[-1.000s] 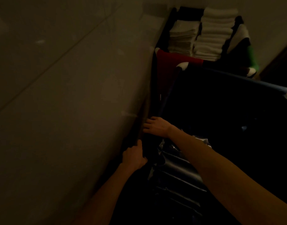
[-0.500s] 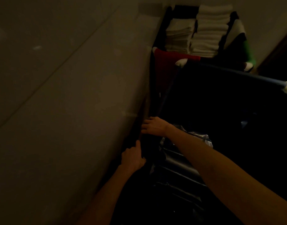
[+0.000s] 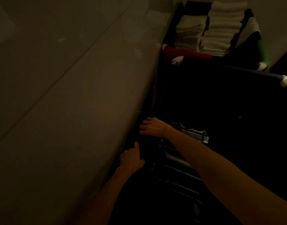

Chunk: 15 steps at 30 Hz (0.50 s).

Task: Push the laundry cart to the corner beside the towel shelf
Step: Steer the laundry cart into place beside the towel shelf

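The scene is very dark. The laundry cart (image 3: 220,75) is a dark frame with blue, red and green fabric sections and white corner joints, standing close along the wall. My left hand (image 3: 131,159) is closed around the cart's near left rail, thumb pointing up. My right hand (image 3: 153,127) rests a little farther along the same rail, fingers curled over it. Past the cart's far end stands the black towel shelf (image 3: 172,28), holding stacks of folded white towels (image 3: 220,28).
A pale wall (image 3: 66,95) runs along the left, very near the cart's side. Dark crumpled laundry with a shiny grey piece (image 3: 194,133) lies inside the cart. A dark doorway or panel (image 3: 283,62) shows at the far right.
The view has shifted slightly; the shelf and towels sit a little higher in the frame. Both hands stay on the cart's left rail, almost unmoved.
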Motion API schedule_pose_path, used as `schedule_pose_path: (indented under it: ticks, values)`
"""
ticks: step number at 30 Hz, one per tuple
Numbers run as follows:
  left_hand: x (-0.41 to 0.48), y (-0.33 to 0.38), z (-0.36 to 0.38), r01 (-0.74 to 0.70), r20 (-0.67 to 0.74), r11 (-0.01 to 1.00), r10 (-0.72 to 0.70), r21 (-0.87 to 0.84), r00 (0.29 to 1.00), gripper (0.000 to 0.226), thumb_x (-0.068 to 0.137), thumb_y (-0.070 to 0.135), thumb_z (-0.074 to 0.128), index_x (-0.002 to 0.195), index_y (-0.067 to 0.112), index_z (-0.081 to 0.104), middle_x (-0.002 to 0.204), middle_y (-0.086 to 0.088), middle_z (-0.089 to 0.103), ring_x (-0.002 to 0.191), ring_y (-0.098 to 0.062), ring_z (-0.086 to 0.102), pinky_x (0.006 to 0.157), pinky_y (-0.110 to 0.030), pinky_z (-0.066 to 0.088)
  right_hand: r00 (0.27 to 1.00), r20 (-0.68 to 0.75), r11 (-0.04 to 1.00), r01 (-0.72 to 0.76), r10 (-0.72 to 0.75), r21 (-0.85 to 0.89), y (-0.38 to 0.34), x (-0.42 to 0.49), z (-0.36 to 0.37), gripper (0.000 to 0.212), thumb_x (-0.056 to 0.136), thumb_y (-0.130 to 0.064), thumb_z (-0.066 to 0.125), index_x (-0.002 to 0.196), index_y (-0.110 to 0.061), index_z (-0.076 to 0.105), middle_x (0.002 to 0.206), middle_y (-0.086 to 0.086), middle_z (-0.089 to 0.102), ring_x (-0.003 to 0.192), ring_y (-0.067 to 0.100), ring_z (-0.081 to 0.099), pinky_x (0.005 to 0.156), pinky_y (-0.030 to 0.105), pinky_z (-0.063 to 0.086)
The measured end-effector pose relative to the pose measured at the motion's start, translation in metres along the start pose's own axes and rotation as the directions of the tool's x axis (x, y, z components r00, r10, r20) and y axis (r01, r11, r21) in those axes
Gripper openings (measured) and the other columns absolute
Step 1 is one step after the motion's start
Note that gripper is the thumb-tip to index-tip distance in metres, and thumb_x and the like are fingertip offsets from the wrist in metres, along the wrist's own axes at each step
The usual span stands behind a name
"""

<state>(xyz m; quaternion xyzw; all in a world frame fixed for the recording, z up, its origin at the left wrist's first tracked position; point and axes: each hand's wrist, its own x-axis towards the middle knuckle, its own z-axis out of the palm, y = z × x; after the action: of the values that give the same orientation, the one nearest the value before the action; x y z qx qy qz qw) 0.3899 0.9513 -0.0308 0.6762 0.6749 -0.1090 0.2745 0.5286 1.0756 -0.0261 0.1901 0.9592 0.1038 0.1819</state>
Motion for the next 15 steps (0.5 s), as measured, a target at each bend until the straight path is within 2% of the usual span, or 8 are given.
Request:
schedule_pose_path:
  ticks: [2,6,8,10,12,15]
  values:
    - [0.002,-0.001,-0.003,-0.005,-0.006,1.0,0.005,0.011,1.0,0.084,0.087,0.04,0.056,0.147,0.012,0.005,0.122,-0.013,0.055,0.104,-0.03,0.057,0.081,-0.038,0.048,1.0,0.003,0.999,-0.027,0.027,0.017,0.003,0.001,0.0,0.033,0.083,-0.019,0.066,0.115,-0.021,0.062,0.114,0.002,0.063,0.103,0.024,0.058,0.078,0.035,0.051]
    - [0.004,-0.001,-0.009,0.003,-0.005,0.999,-0.003,0.032,1.0,0.083,0.088,0.041,0.055,0.148,0.011,0.006,0.123,-0.013,0.055,0.104,-0.029,0.057,0.08,-0.038,0.048,0.999,0.02,0.999,-0.048,0.048,0.011,0.007,0.002,-0.001,0.034,0.095,-0.009,0.043,0.129,-0.009,0.049,0.132,0.013,0.05,0.12,0.033,0.044,0.1,0.043,0.036]
    - [0.005,0.001,-0.012,-0.008,-0.027,0.999,0.009,0.038,1.0,0.077,0.09,0.04,0.052,0.147,0.01,0.009,0.121,-0.012,0.056,0.102,-0.028,0.058,0.077,-0.036,0.047,0.997,-0.012,0.997,-0.07,0.07,0.015,0.008,-0.002,-0.005,0.034,0.094,-0.005,0.044,0.127,-0.004,0.051,0.132,0.018,0.049,0.121,0.036,0.044,0.106,0.045,0.031]
    - [0.006,0.003,-0.012,-0.021,-0.06,0.999,0.024,0.047,0.998,0.069,0.092,0.038,0.05,0.144,0.009,0.015,0.121,-0.012,0.056,0.102,-0.028,0.058,0.075,-0.035,0.046,0.986,-0.095,0.984,-0.122,0.135,0.128,0.008,-0.014,-0.004,0.031,0.086,-0.002,0.051,0.117,0.001,0.059,0.121,0.023,0.057,0.109,0.039,0.055,0.097,0.046,0.043]
    - [0.008,0.004,-0.011,-0.029,-0.105,0.998,0.034,0.051,0.994,0.058,0.093,0.038,0.048,0.137,0.008,0.025,0.12,-0.012,0.056,0.101,-0.029,0.059,0.075,-0.036,0.047,0.962,-0.193,0.965,-0.151,0.193,0.216,0.009,-0.029,-0.003,0.028,0.078,-0.007,0.054,0.103,-0.002,0.068,0.105,0.018,0.066,0.092,0.035,0.065,0.079,0.039,0.054]
    - [0.012,0.008,-0.008,-0.045,-0.158,0.994,0.061,0.103,0.986,0.05,0.094,0.036,0.046,0.132,0.008,0.031,0.124,-0.011,0.053,0.102,-0.027,0.058,0.075,-0.036,0.047,0.934,-0.248,0.952,-0.202,0.258,0.232,0.004,-0.058,-0.006,0.041,0.074,-0.015,0.041,0.101,-0.009,0.071,0.103,0.011,0.07,0.089,0.026,0.068,0.076,0.033,0.055]
